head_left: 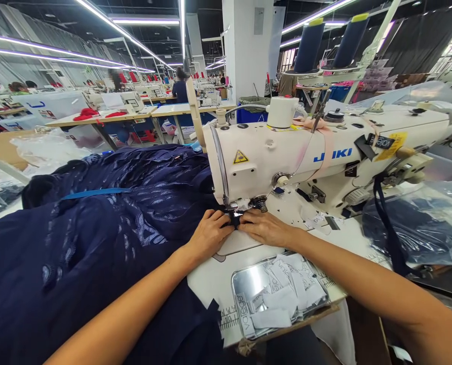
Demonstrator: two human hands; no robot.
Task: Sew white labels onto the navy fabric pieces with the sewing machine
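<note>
Head view: navy cloth (92, 238) with pale scalloped trim spreads across the left side of the frame and reaches under the needle of a white sewing machine (249, 152), right of centre. The machine stands on a white counter (206, 281). Two dark thread cones (308, 48) rise at upper right. A shiny tray (245, 276) sits at lower centre. The left hand (212, 230) and right hand (266, 228) grip the cloth beside the needle, fingers bent. White labels (287, 291) fill the tray.
</note>
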